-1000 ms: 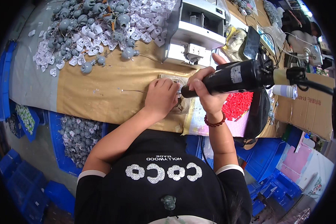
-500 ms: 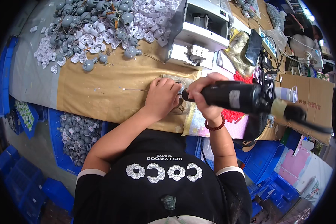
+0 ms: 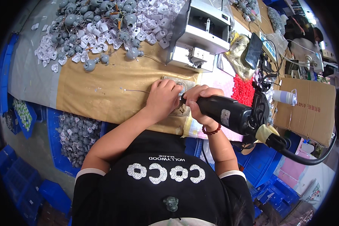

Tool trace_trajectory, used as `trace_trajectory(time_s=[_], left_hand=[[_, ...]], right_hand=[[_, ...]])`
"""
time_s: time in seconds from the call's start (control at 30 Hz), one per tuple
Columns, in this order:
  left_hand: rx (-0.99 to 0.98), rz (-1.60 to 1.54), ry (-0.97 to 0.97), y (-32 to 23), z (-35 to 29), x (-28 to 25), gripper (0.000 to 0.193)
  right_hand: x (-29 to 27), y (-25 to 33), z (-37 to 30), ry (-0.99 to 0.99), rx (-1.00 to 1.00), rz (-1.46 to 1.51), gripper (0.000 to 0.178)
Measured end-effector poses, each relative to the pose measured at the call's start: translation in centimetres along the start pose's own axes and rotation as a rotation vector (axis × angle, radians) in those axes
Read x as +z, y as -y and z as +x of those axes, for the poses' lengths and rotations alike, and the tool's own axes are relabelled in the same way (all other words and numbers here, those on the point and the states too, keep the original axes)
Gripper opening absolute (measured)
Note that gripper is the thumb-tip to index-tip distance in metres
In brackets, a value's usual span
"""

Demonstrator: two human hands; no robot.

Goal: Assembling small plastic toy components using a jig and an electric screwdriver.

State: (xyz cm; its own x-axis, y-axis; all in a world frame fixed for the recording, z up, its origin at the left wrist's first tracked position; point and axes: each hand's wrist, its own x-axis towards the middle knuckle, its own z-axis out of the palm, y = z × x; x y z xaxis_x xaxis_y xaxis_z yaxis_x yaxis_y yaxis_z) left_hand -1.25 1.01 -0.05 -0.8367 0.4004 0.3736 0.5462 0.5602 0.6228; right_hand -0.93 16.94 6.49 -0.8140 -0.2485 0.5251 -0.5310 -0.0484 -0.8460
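Note:
My right hand (image 3: 202, 101) is wrapped round a black electric screwdriver (image 3: 226, 113), whose tip end points left toward my other hand. Opposite it, my left hand (image 3: 162, 98) is closed over a small grey part (image 3: 183, 89), mostly hidden by the fingers. Both hands are over a worn block (image 3: 182, 110) on the brown-covered bench. A thin wire (image 3: 136, 90) runs out leftward from under my left hand. The screwdriver's cable (image 3: 309, 161) loops away to the right.
Heaps of grey round parts (image 3: 88, 16) and white plastic pieces (image 3: 48, 48) cover the back left. A metal machine (image 3: 199, 35) stands behind my hands. To the right are red pieces (image 3: 242, 91), a phone (image 3: 254, 49), a bottle (image 3: 284, 96) and a cardboard box (image 3: 307, 113). Below left sits a blue bin (image 3: 55, 145).
The back end of the screwdriver has swung down toward me, its cable along with it, and my right hand has turned slightly. My left hand stays in place.

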Motion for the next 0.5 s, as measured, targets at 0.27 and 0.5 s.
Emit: trace_trajectory(time_s=[0.27, 0.5], left_hand=[[-0.076, 0.038, 0.069, 0.0, 0.0, 0.1, 0.034], [-0.131, 0.021, 0.059, -0.5, -0.2, -0.4, 0.039]], right_hand=[[-1.6, 1.0, 1.7, -0.304, 0.367, 0.059, 0.036], [-11.6, -5.0, 1.5, -0.657, 0.614, -0.080, 0.030]])
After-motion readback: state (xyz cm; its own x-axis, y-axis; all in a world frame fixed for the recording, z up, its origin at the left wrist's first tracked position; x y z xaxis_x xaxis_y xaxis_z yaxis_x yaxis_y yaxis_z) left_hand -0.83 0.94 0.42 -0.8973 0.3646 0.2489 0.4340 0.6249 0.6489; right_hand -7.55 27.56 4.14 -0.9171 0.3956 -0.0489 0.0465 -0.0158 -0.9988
